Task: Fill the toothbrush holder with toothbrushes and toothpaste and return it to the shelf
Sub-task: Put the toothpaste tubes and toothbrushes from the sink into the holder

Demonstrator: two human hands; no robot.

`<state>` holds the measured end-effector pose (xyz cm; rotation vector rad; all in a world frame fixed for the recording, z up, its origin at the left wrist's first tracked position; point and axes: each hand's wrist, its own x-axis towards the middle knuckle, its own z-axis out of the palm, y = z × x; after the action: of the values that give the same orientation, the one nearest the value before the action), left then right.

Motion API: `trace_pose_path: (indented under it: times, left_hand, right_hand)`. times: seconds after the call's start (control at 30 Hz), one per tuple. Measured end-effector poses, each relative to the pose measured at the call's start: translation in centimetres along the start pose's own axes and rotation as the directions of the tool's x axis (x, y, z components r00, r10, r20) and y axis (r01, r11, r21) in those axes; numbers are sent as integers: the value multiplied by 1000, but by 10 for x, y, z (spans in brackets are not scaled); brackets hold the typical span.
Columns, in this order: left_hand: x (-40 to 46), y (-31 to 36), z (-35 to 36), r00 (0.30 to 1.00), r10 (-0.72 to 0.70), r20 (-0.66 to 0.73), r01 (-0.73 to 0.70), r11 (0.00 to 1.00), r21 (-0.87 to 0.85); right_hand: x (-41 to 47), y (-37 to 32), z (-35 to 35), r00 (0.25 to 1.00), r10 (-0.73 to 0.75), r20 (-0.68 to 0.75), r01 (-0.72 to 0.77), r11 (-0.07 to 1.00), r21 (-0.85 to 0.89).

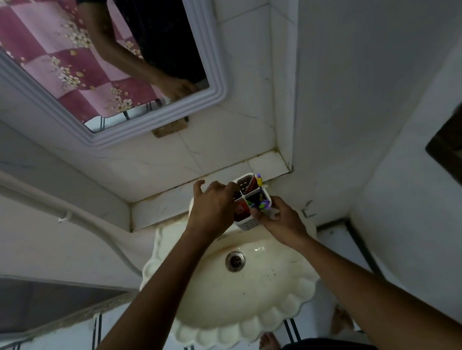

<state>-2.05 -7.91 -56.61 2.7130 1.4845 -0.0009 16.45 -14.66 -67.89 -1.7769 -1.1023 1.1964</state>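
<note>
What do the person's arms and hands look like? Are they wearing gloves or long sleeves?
No gloves and no long sleeves. Both forearms are bare all the way down the picture, and the left hand and right hand are bare too. I can't see any watch, ring or bracelet. The mirror shows a dark short-sleeved top.

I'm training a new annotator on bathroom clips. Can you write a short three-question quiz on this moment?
1. True or false: the toothbrush holder stands alone on the tiled shelf, with neither of the hands on it.
2. Multiple choice: what lies directly below the hands? A) a bucket B) the scalloped sink C) a towel
3. Fill in: the purple toothbrush sticks out of the holder on the side of the ___ hand.

Key:
1. False: the left hand and the right hand both grip it.
2. B
3. right
</note>
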Motion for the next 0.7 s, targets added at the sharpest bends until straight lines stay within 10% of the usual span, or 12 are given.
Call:
trace_pose_path:
  times: [0.7]
  left_hand:
    - [-59,-32,0,863,-437,-255,192,748,-635]
  right_hand:
    - [-14,-16,56,973,-84,-214,58,991,-124]
